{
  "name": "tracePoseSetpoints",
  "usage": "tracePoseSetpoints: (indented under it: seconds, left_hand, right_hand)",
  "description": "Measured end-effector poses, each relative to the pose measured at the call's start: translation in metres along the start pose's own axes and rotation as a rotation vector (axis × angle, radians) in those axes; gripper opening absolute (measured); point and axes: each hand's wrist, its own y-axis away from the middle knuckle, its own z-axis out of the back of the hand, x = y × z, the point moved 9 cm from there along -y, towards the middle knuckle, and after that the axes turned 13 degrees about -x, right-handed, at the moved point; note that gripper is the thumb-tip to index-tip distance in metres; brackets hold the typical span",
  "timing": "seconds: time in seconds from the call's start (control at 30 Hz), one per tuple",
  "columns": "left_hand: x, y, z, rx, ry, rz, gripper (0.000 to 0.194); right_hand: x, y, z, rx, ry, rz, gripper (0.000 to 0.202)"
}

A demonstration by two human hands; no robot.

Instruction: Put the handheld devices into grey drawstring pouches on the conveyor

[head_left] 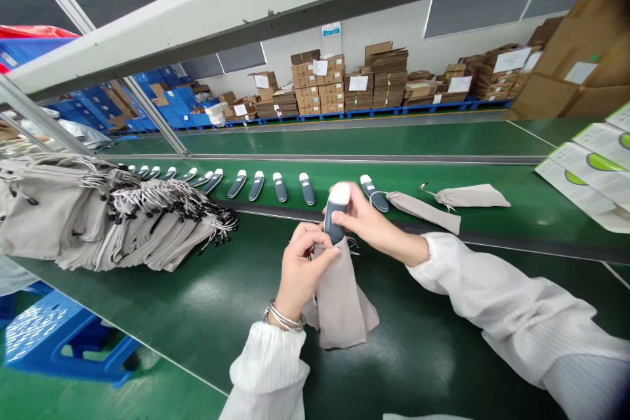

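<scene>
At the centre of the frame, my right hand (pixel 363 215) closes its fingers around a white-tipped slate-blue device (pixel 335 220); its lower end meets the mouth of a grey pouch (pixel 342 302), which my left hand (pixel 301 266) pinches between closed fingers; similar devices (pixel 280 188) line the green table (pixel 413 328) beyond; piled pouches (pixel 103 220) lie at left.

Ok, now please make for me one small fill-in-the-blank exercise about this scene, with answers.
The left hand grips a pouch.
The right hand holds a device whose top end is ____.
The plastic stool is ____.
The pile of pouches lies toward the picture's ____ edge.
The work surface is ____.

Answers: white; blue; left; green.
</scene>
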Motion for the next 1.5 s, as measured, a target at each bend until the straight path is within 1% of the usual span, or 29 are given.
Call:
tracePoseSetpoints:
  seconds: [0.03, 0.07, 0.1, 0.13, 0.17, 0.2, 0.27, 0.3, 0.33, 0.4, 0.47, 0.5, 0.53, 0.57, 0.63, 0.67, 0.73, 0.77, 0.83, 0.9, 0.97, 1.07, 1.13, 1.23, 1.27, 1.33, 1.4, 1.47, 1.5]
  left_hand:
    - [-0.005, -0.001, 0.004, -0.059, 0.004, -0.013, 0.012]
    - [-0.007, -0.002, 0.008, -0.105, 0.006, -0.013, 0.012]
    - [-0.008, -0.003, 0.013, -0.136, 0.010, 0.002, 0.013]
    - [-0.007, -0.004, 0.018, -0.160, 0.024, 0.035, 0.014]
    - [-0.004, -0.004, 0.025, -0.189, 0.055, 0.081, 0.017]
    - [0.001, -0.005, 0.032, -0.223, 0.097, 0.135, 0.021]
    - [0.014, -0.004, 0.045, -0.298, 0.182, 0.223, 0.027]
    - [0.021, -0.004, 0.049, -0.305, 0.196, 0.249, 0.027]
    - [0.028, -0.003, 0.049, -0.282, 0.171, 0.259, 0.026]
    - [0.043, -0.001, 0.044, -0.182, -0.002, 0.235, 0.021]
    - [0.061, 0.004, 0.040, -0.082, -0.242, 0.184, 0.013]
    - [0.071, 0.007, 0.038, -0.037, -0.351, 0.168, 0.010]
    - [0.081, 0.010, 0.036, 0.008, -0.433, 0.169, 0.009]
    - [0.090, 0.014, 0.035, 0.051, -0.489, 0.185, 0.009]
    - [0.101, 0.020, 0.034, 0.099, -0.542, 0.212, 0.011]
    - [0.100, 0.022, 0.034, 0.097, -0.550, 0.200, 0.011]
    - [0.092, 0.023, 0.034, 0.070, -0.572, 0.122, 0.013]
    - [0.086, 0.023, 0.033, 0.057, -0.603, 0.076, 0.015]
    - [0.078, 0.026, 0.030, 0.054, -0.702, 0.001, 0.016]
    - [0.073, 0.028, 0.026, 0.061, -0.807, -0.065, 0.016]
    - [0.067, 0.029, 0.022, 0.069, -0.858, -0.137, 0.015]
    - [0.059, 0.027, 0.023, 0.069, -0.783, -0.180, 0.018]
    - [0.057, 0.023, 0.029, 0.058, -0.637, -0.120, 0.014]
    - [0.054, 0.016, 0.036, 0.041, -0.373, 0.037, 0.009]
    - [0.053, 0.014, 0.035, 0.040, -0.302, 0.076, 0.011]
    - [0.046, 0.010, 0.029, 0.052, -0.202, 0.106, 0.013]
    - [0.036, 0.009, 0.019, 0.080, -0.143, 0.099, 0.014]
    - [0.026, 0.007, 0.011, 0.077, -0.101, 0.081, 0.013]
    - [0.021, 0.006, 0.010, 0.052, -0.086, 0.071, 0.012]
  right_hand:
    - [-0.004, 0.011, -0.006, 0.074, 0.070, -0.031, 0.035]
    - [-0.008, 0.022, -0.008, 0.141, 0.123, -0.072, 0.028]
    - [-0.011, 0.033, -0.007, 0.188, 0.141, -0.128, 0.025]
    - [-0.011, 0.042, -0.002, 0.206, 0.120, -0.197, 0.022]
    - [-0.008, 0.050, 0.006, 0.191, 0.064, -0.260, 0.019]
    - [-0.001, 0.055, 0.016, 0.147, -0.008, -0.305, 0.016]
    - [0.022, 0.057, 0.037, 0.025, -0.134, -0.309, 0.017]
    - [0.036, 0.053, 0.046, -0.033, -0.167, -0.268, 0.019]
    - [0.049, 0.045, 0.053, -0.087, -0.178, -0.206, 0.019]
    - [0.069, 0.020, 0.064, -0.193, -0.158, -0.044, 0.016]
    - [0.075, -0.015, 0.072, -0.291, -0.080, 0.147, 0.009]
    - [0.071, -0.035, 0.072, -0.319, 0.001, 0.226, 0.006]
    - [0.061, -0.056, 0.068, -0.325, 0.116, 0.282, 0.009]
    - [0.046, -0.078, 0.061, -0.305, 0.267, 0.303, 0.017]
    - [-0.001, -0.118, 0.039, -0.202, 0.633, 0.254, 0.038]
    - [-0.028, -0.135, 0.026, -0.135, 0.794, 0.202, 0.046]
    - [-0.076, -0.158, 0.001, -0.032, 0.995, 0.097, 0.050]
    - [-0.095, -0.166, -0.010, -0.009, 1.039, 0.054, 0.048]
    - [-0.121, -0.178, -0.029, -0.018, 1.065, -0.013, 0.046]
    - [-0.137, -0.187, -0.038, -0.044, 1.077, -0.075, 0.048]
    - [-0.144, -0.190, -0.040, -0.051, 1.054, -0.127, 0.047]
    - [-0.139, -0.182, -0.033, -0.040, 0.941, -0.166, 0.035]
    - [-0.124, -0.164, -0.023, -0.046, 0.825, -0.157, 0.030]
    - [-0.089, -0.121, -0.005, -0.085, 0.617, -0.100, 0.035]
    - [-0.075, -0.104, -0.001, -0.089, 0.522, -0.073, 0.038]
    - [-0.051, -0.074, 0.005, -0.069, 0.342, -0.029, 0.042]
    - [-0.035, -0.047, 0.003, 0.010, 0.235, -0.020, 0.046]
    - [-0.031, -0.024, -0.005, 0.143, 0.251, -0.058, 0.045]
    - [-0.032, -0.012, -0.010, 0.219, 0.277, -0.084, 0.044]
